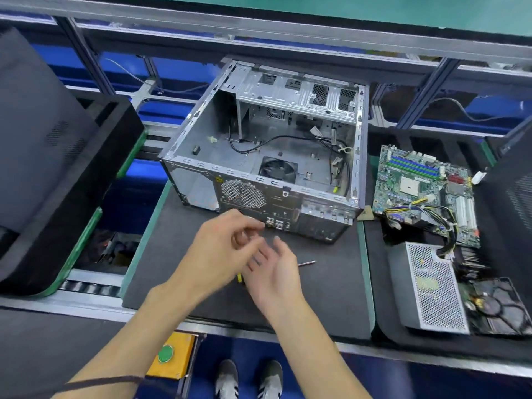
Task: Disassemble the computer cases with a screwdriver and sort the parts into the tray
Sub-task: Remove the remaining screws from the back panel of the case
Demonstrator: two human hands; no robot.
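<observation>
both hands blurry: left hand [227, 240] curled, maybe pinching a screw, can't tell; right hand [273, 272] loose, empty. screwdriver [306, 263] lies under them, case [259, 156] behind, tray [383, 326] right. tiny screw could drop and roll off.

No text, brand name or number is legible in this view. The case [267, 156] carries a small yellow label [219, 180] on its rear panel, and the power supply [431, 286] carries a pale label [429, 283] on its perforated side. The print on both labels is too blurred to read.
</observation>
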